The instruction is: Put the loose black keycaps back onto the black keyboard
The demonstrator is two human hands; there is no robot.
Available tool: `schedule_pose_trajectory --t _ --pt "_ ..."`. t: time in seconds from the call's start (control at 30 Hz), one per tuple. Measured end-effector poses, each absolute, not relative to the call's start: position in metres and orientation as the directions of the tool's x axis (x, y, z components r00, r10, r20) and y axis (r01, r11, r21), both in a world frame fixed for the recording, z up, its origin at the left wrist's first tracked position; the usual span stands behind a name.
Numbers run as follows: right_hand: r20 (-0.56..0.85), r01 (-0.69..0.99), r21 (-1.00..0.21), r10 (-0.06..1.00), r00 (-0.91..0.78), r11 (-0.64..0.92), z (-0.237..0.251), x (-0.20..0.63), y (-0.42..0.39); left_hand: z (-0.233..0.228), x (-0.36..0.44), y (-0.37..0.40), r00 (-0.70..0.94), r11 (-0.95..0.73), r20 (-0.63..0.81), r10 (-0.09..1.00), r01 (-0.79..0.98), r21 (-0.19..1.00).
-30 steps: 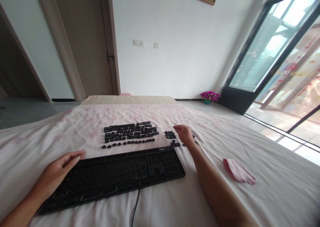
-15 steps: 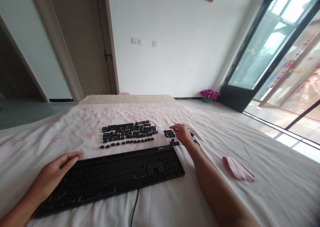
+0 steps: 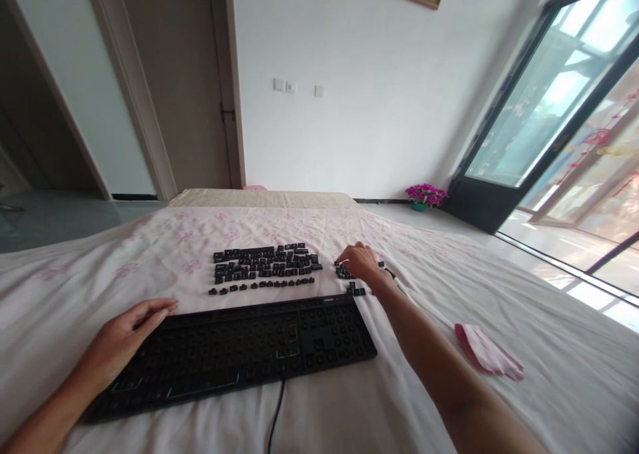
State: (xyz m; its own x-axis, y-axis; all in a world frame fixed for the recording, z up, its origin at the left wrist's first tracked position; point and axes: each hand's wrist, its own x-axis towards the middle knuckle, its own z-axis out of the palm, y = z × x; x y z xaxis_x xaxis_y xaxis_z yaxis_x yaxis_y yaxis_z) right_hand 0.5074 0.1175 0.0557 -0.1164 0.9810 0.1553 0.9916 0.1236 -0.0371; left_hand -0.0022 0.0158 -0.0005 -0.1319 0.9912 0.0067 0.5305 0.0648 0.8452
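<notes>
Black keycaps [image 3: 345,271] now under right hand [image 3: 360,263]; earlier just beside

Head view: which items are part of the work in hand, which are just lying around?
In use:
- keyboard, keycaps stripped, left hand resting on its left end
- small keycap cluster under the right hand
- laid-out keycap rows

Lying about:
- pink cloth on the bedsheet
- flower pot on the floor

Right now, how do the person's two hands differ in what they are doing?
The left hand lies flat on the near left end of the keyboard, close to the body; the right hand is stretched farther out, fingers curled down onto the small group of loose keycaps. Both are bare and rest on things lying on the pale sheet.
</notes>
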Motion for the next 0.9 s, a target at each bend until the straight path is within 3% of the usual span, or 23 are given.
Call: schedule_pose_trajectory --t 0.33,0.63,0.8,0.9 --pt "0.099 0.995 0.01 0.99 -0.104 0.104 0.055 0.495 0.141 0.001 -0.001 0.014 -0.115 0.023 0.047 0.992 0.54 0.842" --pt "0.044 0.992 -0.053 0.993 -0.112 0.115 0.058 0.495 0.142 0.006 0.002 0.012 -0.105 0.007 0.064 0.992 0.568 0.823" --pt "0.14 0.98 -0.112 0.979 -0.146 0.162 0.068 0.479 0.121 -0.002 -0.002 0.015 -0.094 -0.006 0.07 0.993 0.555 0.832" --pt "0.329 0.914 -0.278 0.923 -0.198 0.296 0.072 0.459 0.091 0.001 -0.001 0.015 -0.105 -0.028 0.101 0.989 0.547 0.837"
